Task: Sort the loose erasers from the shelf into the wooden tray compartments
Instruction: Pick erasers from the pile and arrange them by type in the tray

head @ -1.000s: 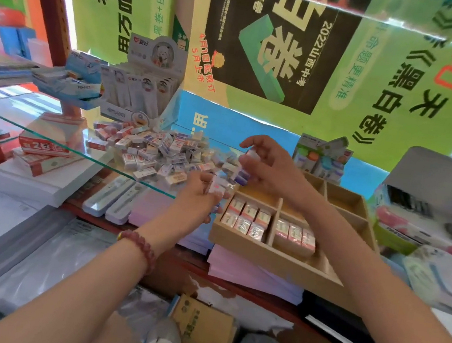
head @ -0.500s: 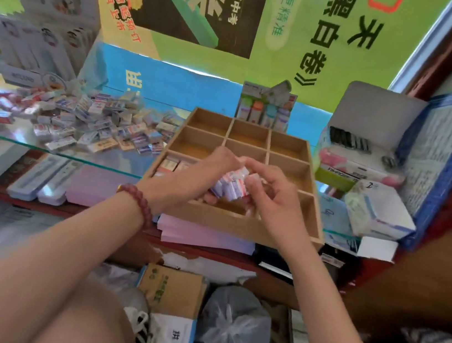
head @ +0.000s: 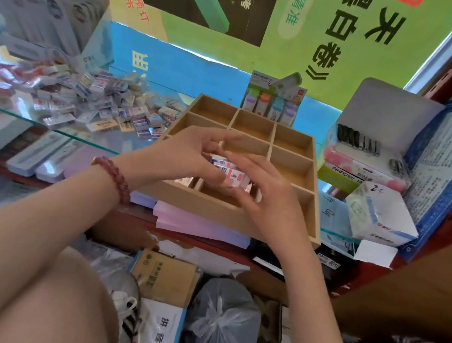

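Erasers [head: 230, 175], a small bundle clamped between curled fingers of our left hand [head: 181, 153] and right hand [head: 269, 206] over near-middle compartment of wooden tray [head: 202, 206], seem light, stiff & slippery in wrappers, so we should squeeze the ends.

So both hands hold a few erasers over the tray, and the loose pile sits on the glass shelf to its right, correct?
Not quite: the head view shows the pile on the glass shelf left of the tray, not right of it. The left hand and right hand do hold a few erasers over the tray.
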The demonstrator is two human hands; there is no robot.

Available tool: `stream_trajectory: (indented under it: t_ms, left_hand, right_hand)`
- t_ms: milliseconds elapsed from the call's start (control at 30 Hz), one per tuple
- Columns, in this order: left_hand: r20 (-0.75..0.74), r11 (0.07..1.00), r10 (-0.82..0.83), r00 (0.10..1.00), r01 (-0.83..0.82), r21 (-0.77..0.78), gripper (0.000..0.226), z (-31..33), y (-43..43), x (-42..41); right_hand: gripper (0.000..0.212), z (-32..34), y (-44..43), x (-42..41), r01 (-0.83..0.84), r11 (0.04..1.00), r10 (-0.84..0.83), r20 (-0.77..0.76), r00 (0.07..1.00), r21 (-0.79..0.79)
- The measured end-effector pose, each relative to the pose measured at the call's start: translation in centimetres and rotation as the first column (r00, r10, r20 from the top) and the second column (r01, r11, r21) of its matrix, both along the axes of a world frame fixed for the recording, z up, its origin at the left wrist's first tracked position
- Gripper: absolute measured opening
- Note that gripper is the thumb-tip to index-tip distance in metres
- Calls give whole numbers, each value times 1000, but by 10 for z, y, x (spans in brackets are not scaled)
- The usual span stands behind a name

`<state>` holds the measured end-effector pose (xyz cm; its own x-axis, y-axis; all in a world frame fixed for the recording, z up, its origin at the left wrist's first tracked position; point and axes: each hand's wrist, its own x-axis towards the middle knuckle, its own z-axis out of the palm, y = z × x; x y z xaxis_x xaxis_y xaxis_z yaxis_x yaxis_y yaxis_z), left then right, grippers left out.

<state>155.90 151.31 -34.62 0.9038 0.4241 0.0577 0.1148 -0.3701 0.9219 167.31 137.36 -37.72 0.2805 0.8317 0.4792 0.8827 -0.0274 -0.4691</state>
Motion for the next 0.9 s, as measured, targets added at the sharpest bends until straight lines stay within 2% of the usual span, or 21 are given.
stream_trajectory:
  t_ms: [100, 233, 333, 367, 400, 467, 533, 600, 733, 900]
  left_hand:
    - [-55, 1000, -8, 998, 6, -25, 76, -2, 2, -2]
    - [-48, 990, -29, 998, 22, -142, 69, -6, 2, -4]
    - [-32, 967, -40, 999, 31, -254, 69, -6, 1, -5]
    - [-45, 972, -44, 998, 33, -234, 70, -5, 1, -6]
    - [-72, 989, -37, 997, 26, -149, 70, -5, 1, -7]
    - [-119, 994, 4, 993, 9, 113, 64, -5, 7, -10]
    - [-130, 956, 51, 990, -11, 294, 44, -5, 12, -11]
    - [-141, 937, 60, 988, -7, 350, 32, -7, 17, -12]
    - [-206, 910, 55, 977, 36, 414, 27, -13, 19, -8]
    - [-216, 914, 47, 975, 46, 404, 24, -18, 24, -7]
  right_hand:
    - [46, 0, -2, -3, 61, 998, -57, 135, 989, -25]
    - [43, 2, -3, -2, 68, 997, -63, 178, 982, -24]
    - [42, 5, -2, -3, 78, 996, -75, 87, 993, -38]
    - [41, 7, -1, -1, 71, 996, -70, 17, 997, -58]
    - [40, 9, -2, 1, 59, 994, -63, -41, 997, -91]
    - [39, 13, -4, 9, 34, 978, -52, -82, 995, -208]
    - [41, 17, -4, 15, 12, 948, -38, -76, 996, -317]
    - [43, 22, -1, 17, 11, 922, -38, -63, 997, -386]
    - [36, 28, 10, 15, 70, 866, -64, 29, 998, -495]
    - [36, 25, 17, 12, 61, 854, -73, -3, 997, -516]
